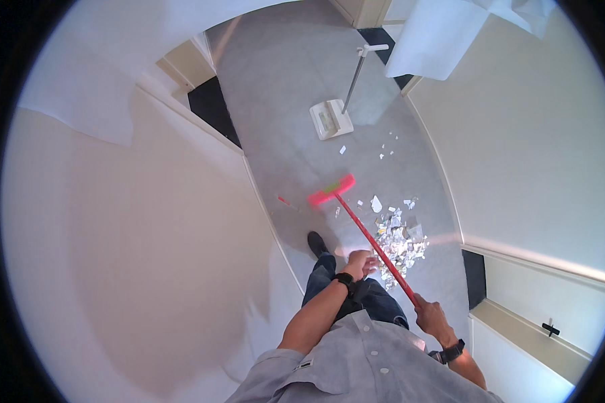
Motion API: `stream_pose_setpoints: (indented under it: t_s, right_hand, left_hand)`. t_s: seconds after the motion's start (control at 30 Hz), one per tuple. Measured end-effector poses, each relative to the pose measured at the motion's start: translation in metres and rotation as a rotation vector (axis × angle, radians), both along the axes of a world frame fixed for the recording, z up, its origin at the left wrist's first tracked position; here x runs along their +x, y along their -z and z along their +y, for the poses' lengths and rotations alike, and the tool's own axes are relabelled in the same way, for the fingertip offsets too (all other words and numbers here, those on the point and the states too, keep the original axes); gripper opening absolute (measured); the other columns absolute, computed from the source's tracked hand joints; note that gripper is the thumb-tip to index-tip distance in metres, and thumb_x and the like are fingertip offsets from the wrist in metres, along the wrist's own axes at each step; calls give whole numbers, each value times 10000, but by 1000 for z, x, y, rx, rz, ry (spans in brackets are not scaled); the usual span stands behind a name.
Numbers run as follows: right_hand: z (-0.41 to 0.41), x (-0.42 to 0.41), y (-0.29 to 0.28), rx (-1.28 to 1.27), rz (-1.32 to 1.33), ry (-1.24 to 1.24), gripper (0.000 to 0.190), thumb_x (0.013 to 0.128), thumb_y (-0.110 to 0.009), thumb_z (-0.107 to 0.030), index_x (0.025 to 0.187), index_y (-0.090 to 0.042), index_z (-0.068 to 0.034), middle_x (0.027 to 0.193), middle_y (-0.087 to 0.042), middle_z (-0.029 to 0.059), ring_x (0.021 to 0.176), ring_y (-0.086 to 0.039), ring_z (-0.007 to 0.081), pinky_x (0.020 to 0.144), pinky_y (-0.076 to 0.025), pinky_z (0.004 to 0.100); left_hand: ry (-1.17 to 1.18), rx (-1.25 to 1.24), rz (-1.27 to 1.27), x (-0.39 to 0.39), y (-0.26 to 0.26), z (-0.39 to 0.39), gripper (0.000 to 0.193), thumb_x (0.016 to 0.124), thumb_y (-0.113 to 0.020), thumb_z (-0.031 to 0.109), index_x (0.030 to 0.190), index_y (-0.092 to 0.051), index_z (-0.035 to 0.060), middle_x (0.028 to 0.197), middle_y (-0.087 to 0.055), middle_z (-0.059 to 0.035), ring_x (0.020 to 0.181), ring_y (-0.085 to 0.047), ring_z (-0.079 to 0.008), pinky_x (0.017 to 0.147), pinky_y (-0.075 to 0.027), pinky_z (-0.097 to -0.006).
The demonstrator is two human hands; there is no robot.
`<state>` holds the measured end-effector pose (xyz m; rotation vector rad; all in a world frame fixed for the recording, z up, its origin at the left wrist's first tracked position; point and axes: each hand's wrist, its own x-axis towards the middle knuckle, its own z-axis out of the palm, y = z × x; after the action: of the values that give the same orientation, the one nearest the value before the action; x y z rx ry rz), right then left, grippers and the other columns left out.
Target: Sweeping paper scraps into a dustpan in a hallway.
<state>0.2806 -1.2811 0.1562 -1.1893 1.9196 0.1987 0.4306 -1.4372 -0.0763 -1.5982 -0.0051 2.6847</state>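
Observation:
My right hand [430, 316] is closed around the upper end of a red broom handle [370, 239]. The handle slants away to a pink broom head [332, 190] with a green patch, blurred, on the grey floor. My left hand [361, 263] is just left of the handle, apart from it, its fingers loosely bent with nothing seen in them. Beyond the handle, to its right, lies a heap of torn paper scraps [401, 247]. Further off, a white long-handled dustpan [331, 120] rests on the floor, its handle standing up.
Loose scraps [381, 156] are scattered between heap and dustpan. A small red-ended stick-like object [283, 200] lies near the left wall [181, 242]. The right wall [504, 151] bounds the corridor, with a white sheet [438, 40] hanging above. My shoe [317, 244] is close to the broom head.

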Motion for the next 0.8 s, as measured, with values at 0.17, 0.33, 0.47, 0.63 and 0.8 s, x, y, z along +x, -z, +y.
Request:
stream_pose_setpoints:
  t_s: [0.17, 0.33, 0.47, 0.63, 0.8]
  right_hand:
    - [-57, 10, 116, -282, -14, -95, 458, 812, -510, -83, 1257, -402, -50, 733, -613, 228, 650, -588, 437, 598, -473, 518]
    - [-181, 15, 188, -462, -73, -157, 430, 817, -482, -119, 1240, -429, -55, 842, -616, 242, 742, -596, 427, 653, -469, 531]
    - [-228, 17, 202, -413, 10, -281, 334, 783, -488, -126, 1095, -513, -10, 891, -619, 235, 788, -613, 404, 717, -489, 498]
    - [-173, -16, 180, -286, -37, -194, 339, 811, -448, -131, 1135, -526, -69, 905, -630, 214, 850, -601, 403, 773, -468, 498]
    - [-89, -66, 169, -204, 6, -88, 351, 835, -440, -130, 1174, -530, -120, 881, -630, 229, 811, -601, 421, 738, -471, 511]
  left_hand:
    - [-283, -67, -197, 42, 13, -17, 199, 859, -509, 201, 1032, -489, 104, 916, -628, -101, 790, -637, -243, 630, -520, -380]
    - [-361, -112, -260, 69, 1, -30, 153, 860, -488, 155, 921, -538, 24, 816, -648, -134, 651, -640, -240, 568, -536, -366]
    - [-366, -109, -198, 91, 16, -21, 130, 847, -462, 150, 948, -498, 78, 838, -640, -97, 717, -648, -204, 563, -512, -344]
    - [-333, -112, -210, 75, 9, -5, 151, 850, -473, 143, 916, -533, 20, 825, -641, -131, 688, -647, -228, 558, -523, -349]
    - [-281, -77, -187, 44, 14, 10, 192, 850, -488, 138, 888, -560, -35, 832, -642, -161, 653, -643, -249, 542, -535, -352]
